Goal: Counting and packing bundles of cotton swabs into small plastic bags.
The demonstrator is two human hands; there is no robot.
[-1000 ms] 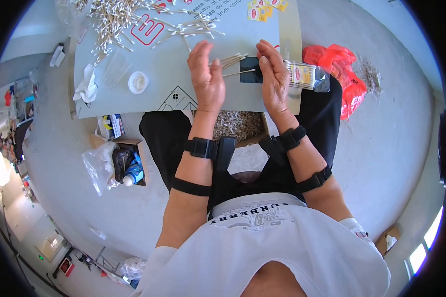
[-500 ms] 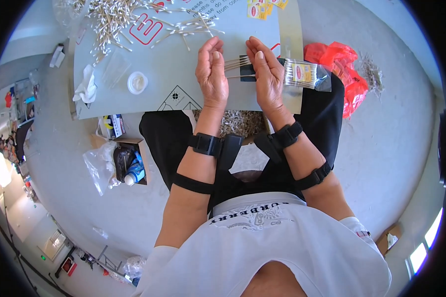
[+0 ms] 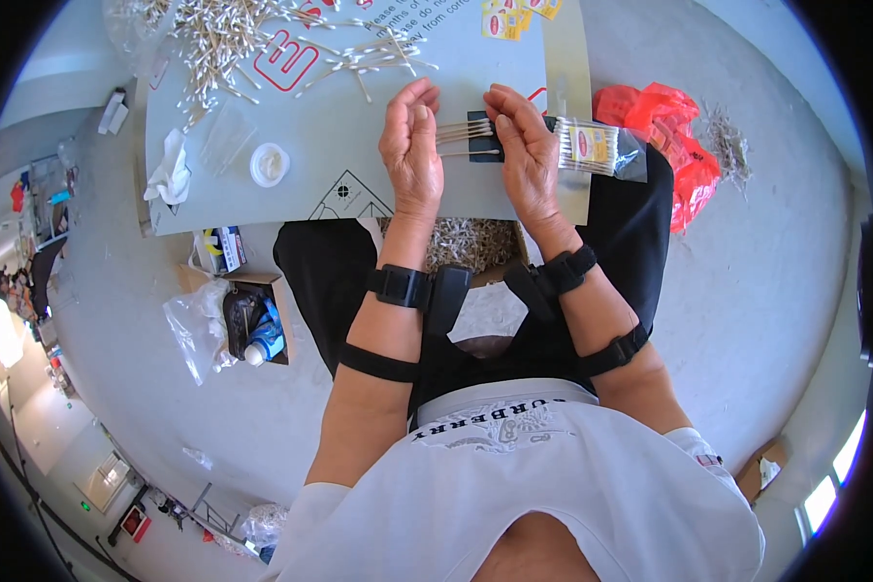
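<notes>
Several cotton swabs (image 3: pixel 466 133) stretch between my two hands, one slightly apart below the others, their right tips over a black square (image 3: pixel 485 156) on the table. My left hand (image 3: pixel 413 145) is curled around their left ends, which it hides. Just beyond the right tips, my right hand (image 3: pixel 528 150) stands on its edge with loosely curved fingers, thumb apart, and nothing visible in it. Beside its back lies a clear bag of cotton swabs (image 3: pixel 592 147) with a yellow and white label, reaching past the table's right edge.
A pile of loose swabs (image 3: pixel 225 41) covers the table's far left, near a small round white tub (image 3: pixel 270 164) and crumpled tissue (image 3: pixel 170 170). Yellow cards (image 3: pixel 506 19) lie at the far right. A red plastic bag (image 3: pixel 684 160) is right of the table; a swab-filled box (image 3: pixel 475 244) sits below.
My right hand has shifted slightly right and down, its fingers bending more, so the swabs' right tips show more fully. My left hand has moved slightly left.
</notes>
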